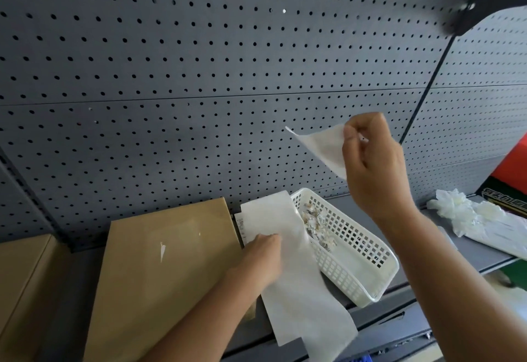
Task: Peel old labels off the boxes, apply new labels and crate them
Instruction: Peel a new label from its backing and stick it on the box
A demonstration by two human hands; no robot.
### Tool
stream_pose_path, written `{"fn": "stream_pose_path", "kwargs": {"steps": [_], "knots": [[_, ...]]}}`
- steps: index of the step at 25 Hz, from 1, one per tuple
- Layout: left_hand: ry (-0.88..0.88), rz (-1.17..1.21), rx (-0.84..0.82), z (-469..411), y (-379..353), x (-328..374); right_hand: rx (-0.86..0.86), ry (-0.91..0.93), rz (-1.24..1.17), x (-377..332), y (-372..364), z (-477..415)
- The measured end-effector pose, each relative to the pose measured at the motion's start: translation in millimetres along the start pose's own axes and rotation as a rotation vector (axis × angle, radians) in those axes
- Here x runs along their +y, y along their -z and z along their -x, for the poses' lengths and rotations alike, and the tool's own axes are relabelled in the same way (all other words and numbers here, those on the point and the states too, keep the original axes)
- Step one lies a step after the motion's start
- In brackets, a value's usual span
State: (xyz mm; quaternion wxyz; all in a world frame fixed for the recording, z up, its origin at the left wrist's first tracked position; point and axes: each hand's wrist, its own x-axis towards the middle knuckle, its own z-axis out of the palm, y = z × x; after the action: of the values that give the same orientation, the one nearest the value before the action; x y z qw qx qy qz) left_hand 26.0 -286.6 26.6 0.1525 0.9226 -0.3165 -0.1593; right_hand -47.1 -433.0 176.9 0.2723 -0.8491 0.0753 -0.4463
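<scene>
A flat brown cardboard box (168, 270) lies on the grey shelf, with small white label scraps left on its top. My left hand (263, 256) presses down on a long white strip of label backing paper (296, 284) that lies between the box and a basket. My right hand (370, 156) is raised in front of the pegboard, pinching a white label (322, 144) by its corner. The label hangs free in the air, well above the strip.
A white perforated basket (356, 250) with torn label scraps sits right of the strip. Another brown box (22, 270) lies at the far left. Crumpled white gloves (462, 207) and a red and black box (510, 173) lie at the right. A grey pegboard (199, 76) backs the shelf.
</scene>
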Motion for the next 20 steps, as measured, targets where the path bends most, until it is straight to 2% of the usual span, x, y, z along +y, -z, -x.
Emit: {"fn": "stream_pose_path", "kwargs": {"steps": [3, 4, 6, 7, 8, 10, 13, 15, 16, 18, 20], "knots": [[-0.047, 0.163, 0.18, 6, 22, -5, -0.137, 0.11, 0.017, 3, -4, 24], [-0.043, 0.306, 0.256, 11, 34, -7, -0.18, 0.142, -0.003, 3, -10, 34], [0.027, 0.88, 0.278, 25, 60, -8, -0.268, 0.218, -0.041, 0, -25, 52], [0.053, 1.166, 0.217, 34, 71, -10, -0.315, 0.259, -0.046, -3, -33, 60], [0.057, 1.347, 0.155, 41, 79, -14, -0.358, 0.302, -0.041, -6, -40, 68], [0.008, 1.374, 0.127, 54, 85, -25, -0.446, 0.379, -0.035, -13, -55, 79], [0.035, 1.324, 0.298, 70, 83, -46, -0.605, 0.427, -0.102, -22, -72, 86], [0.096, 1.328, 0.41, 79, 81, -64, -0.706, 0.367, -0.199, -27, -76, 87], [0.133, 1.341, 0.448, 83, 81, -72, -0.719, 0.313, -0.243, -30, -78, 86], [0.21, 1.351, 0.483, 93, 82, -91, -0.623, 0.126, -0.306, -37, -88, 86], [0.26, 1.318, 0.475, 104, 83, -103, -0.582, -0.26, -0.407, -45, -105, 82]]}}
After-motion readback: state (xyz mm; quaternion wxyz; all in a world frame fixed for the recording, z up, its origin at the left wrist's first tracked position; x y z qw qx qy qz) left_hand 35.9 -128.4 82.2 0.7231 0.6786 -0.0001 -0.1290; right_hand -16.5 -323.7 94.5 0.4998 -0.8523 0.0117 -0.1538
